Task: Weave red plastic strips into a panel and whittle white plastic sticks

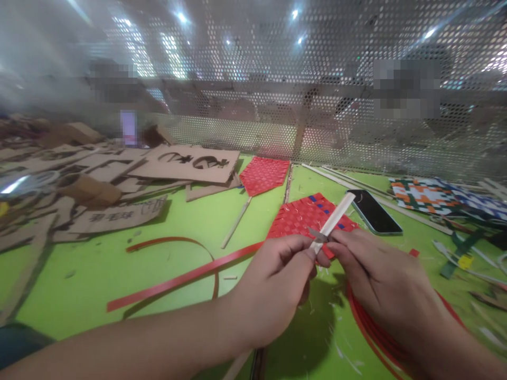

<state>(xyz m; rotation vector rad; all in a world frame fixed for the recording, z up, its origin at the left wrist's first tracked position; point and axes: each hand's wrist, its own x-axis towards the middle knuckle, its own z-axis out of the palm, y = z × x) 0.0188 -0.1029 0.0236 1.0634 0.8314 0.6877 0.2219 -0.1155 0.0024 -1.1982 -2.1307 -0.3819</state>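
Observation:
My left hand is closed round the lower end of a pale wooden strip, which points up and to the right. My right hand pinches a small blade that lies across the strip near my left fingers. Behind both hands, a red woven piece with a few blue squares rests on the green table. Red strapping extends left from it, and a red coil lies partly under my right hand. Pale shavings are scattered below.
Cut cardboard is piled at the left. A second red woven piece with a stick lies further back. On the right are a phone, an orange, green and white woven piece and loose strips. A perforated screen stands behind.

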